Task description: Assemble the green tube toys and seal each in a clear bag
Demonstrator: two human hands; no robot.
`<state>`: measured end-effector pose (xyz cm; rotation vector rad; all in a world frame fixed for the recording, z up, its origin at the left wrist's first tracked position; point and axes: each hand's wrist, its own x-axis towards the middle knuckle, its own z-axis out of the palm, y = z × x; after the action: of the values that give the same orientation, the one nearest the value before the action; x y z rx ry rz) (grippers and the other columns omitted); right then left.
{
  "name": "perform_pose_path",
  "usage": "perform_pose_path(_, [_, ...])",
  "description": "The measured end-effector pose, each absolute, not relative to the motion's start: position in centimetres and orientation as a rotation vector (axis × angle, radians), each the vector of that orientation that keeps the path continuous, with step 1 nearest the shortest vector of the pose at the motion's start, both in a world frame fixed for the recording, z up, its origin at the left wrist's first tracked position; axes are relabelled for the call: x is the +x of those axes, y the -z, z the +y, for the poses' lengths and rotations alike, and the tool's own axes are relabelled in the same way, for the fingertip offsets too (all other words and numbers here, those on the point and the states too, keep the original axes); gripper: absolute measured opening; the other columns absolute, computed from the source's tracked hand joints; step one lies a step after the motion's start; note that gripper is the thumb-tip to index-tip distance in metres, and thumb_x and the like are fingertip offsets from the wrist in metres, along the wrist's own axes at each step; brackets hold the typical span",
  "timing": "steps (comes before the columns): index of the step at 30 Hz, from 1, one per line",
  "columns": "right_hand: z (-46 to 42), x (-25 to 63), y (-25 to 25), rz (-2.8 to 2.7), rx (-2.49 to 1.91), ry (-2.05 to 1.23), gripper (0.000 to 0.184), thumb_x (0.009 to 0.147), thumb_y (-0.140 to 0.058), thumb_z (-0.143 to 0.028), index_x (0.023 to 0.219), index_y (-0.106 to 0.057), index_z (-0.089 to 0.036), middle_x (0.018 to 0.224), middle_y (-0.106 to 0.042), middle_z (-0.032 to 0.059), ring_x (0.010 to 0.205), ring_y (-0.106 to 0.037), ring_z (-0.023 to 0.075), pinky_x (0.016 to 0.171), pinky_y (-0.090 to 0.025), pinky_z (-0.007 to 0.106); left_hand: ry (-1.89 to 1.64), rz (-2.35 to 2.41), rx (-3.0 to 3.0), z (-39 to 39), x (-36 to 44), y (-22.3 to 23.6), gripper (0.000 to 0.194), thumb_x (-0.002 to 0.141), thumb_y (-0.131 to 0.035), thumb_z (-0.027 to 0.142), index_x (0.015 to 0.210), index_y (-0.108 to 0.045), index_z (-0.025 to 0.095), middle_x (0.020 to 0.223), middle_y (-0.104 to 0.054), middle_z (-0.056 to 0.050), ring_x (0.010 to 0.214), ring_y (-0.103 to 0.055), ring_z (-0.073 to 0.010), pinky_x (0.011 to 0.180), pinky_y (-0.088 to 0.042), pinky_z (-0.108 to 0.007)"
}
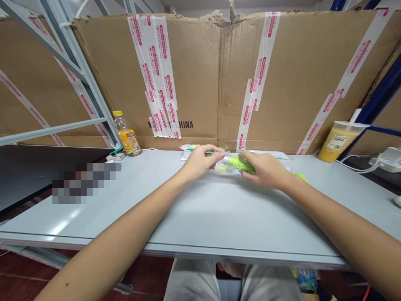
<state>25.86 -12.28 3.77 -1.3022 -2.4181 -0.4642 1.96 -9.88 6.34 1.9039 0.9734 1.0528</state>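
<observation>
A bright green, bottle-like item (239,162) with a clear end is held over the far part of the table; its exact kind is hard to make out. My right hand (262,168) wraps round its green body from the right. At the clear end, the fingers of my left hand (205,160) are pinched together. Just below it shows a small yellow ring (222,168). Past my right wrist a round, bright green piece (301,177) is partly hidden. Behind my hands lie clear plastic packets (189,147), one with green in it.
The light grey table (219,217) backs onto a taped cardboard wall (200,75). An orange drink bottle (130,141) with a yellow cap stands back left. A plastic cup of yellow drink (336,144) with a straw and a white charger with cables (390,159) are at right.
</observation>
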Motion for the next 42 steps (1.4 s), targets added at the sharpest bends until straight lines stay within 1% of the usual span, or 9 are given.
perform_pose_path(5, [-12.4, 25.5, -3.8, -2.392, -1.322, 0.415, 0.036, 0.086, -0.052, -0.031, 0.118, -0.056, -0.017, 0.099, -0.072, 0.0090, 0.077, -0.063, 0.0237, 0.065, -0.036, 0.030, -1.090, 0.951, 1.855, -9.9, 2.2, -6.1, 0.029, 0.077, -0.073, 0.042, 0.091, -0.065, 0.018, 0.053, -0.055, 0.003, 0.047, -0.049, -0.0101, 0.047, -0.037, -0.024])
perform_pose_path(10, [-12.5, 25.5, -3.9, -2.331, -1.332, 0.341, 0.038, 0.086, -0.053, -0.033, 0.121, -0.056, -0.019, 0.100, -0.072, 0.0087, 0.078, -0.063, 0.0233, 0.066, -0.037, 0.030, -1.174, 0.864, 1.795, -9.6, 2.3, -6.2, 0.019, 0.085, -0.065, 0.034, 0.093, -0.060, 0.018, 0.063, -0.060, 0.001, 0.050, -0.056, -0.0101, 0.051, -0.044, -0.025])
perform_pose_path(14, [-12.2, 25.8, -3.7, -2.309, -1.345, 0.360, 0.039, 0.085, -0.053, -0.035, 0.120, -0.056, -0.018, 0.099, -0.073, 0.0090, 0.076, -0.063, 0.0234, 0.064, -0.036, 0.030, -1.196, 0.976, 1.724, -9.3, 2.0, -6.4, 0.021, 0.081, -0.071, 0.027, 0.090, -0.055, 0.017, 0.071, -0.066, -0.001, 0.051, -0.060, -0.0111, 0.054, -0.046, -0.027])
perform_pose_path(17, [-12.0, 25.9, -3.6, -2.309, -1.377, 0.367, 0.040, 0.085, -0.053, -0.035, 0.121, -0.056, -0.017, 0.099, -0.073, 0.0092, 0.076, -0.063, 0.0233, 0.063, -0.036, 0.030, -1.121, 1.028, 1.793, -9.3, 1.6, -6.7, 0.019, 0.081, -0.072, 0.028, 0.082, -0.057, 0.016, 0.066, -0.067, -0.004, 0.054, -0.060, -0.0120, 0.059, -0.047, -0.029])
perform_pose_path(22, [-12.1, 25.7, -3.7, -2.330, -1.388, 0.394, 0.040, 0.085, -0.052, -0.033, 0.121, -0.056, -0.016, 0.102, -0.072, 0.0097, 0.078, -0.063, 0.0241, 0.065, -0.036, 0.031, -1.152, 1.023, 1.881, -9.3, 1.7, -6.3, 0.024, 0.081, -0.070, 0.039, 0.082, -0.060, 0.018, 0.061, -0.059, 0.001, 0.050, -0.052, -0.0106, 0.050, -0.038, -0.026])
perform_pose_path(30, [-12.4, 25.3, -3.9, -2.344, -1.384, 0.385, 0.039, 0.085, -0.052, -0.031, 0.121, -0.056, -0.017, 0.101, -0.072, 0.0096, 0.076, -0.062, 0.0232, 0.064, -0.035, 0.030, -1.134, 0.938, 1.983, -9.4, 2.2, -5.7, 0.031, 0.085, -0.064, 0.047, 0.092, -0.064, 0.017, 0.084, -0.065, -0.003, 0.061, -0.055, -0.0107, 0.056, -0.043, -0.026])
perform_pose_path(34, [-12.5, 25.4, -4.1, -2.320, -1.388, 0.304, 0.040, 0.085, -0.053, -0.031, 0.122, -0.056, -0.018, 0.100, -0.072, 0.0081, 0.074, -0.061, 0.0213, 0.064, -0.035, 0.029, -1.079, 0.945, 2.043, -9.4, 1.9, -6.1, 0.033, 0.082, -0.067, 0.039, 0.107, -0.066, 0.016, 0.098, -0.067, -0.006, 0.071, -0.058, -0.0125, 0.063, -0.047, -0.027])
perform_pose_path(40, [-12.4, 25.6, -4.0, -2.312, -1.385, 0.226, 0.038, 0.083, -0.055, -0.030, 0.118, -0.057, -0.018, 0.096, -0.070, 0.0073, 0.072, -0.058, 0.0203, 0.063, -0.033, 0.028, -0.973, 0.839, 1.969, -9.4, 1.9, -6.0, 0.034, 0.074, -0.071, 0.024, 0.106, -0.061, 0.017, 0.104, -0.066, -0.006, 0.075, -0.059, -0.0121, 0.056, -0.048, -0.023])
perform_pose_path(42, [-12.3, 25.6, -4.0, -2.300, -1.370, 0.206, 0.036, 0.083, -0.055, -0.030, 0.116, -0.057, -0.018, 0.093, -0.069, 0.0065, 0.071, -0.056, 0.0198, 0.063, -0.033, 0.028, -0.993, 0.817, 1.893, -9.3, 2.1, -5.8, 0.030, 0.074, -0.068, 0.017, 0.102, -0.058, 0.017, 0.097, -0.065, -0.005, 0.074, -0.062, -0.0123, 0.056, -0.051, -0.023])
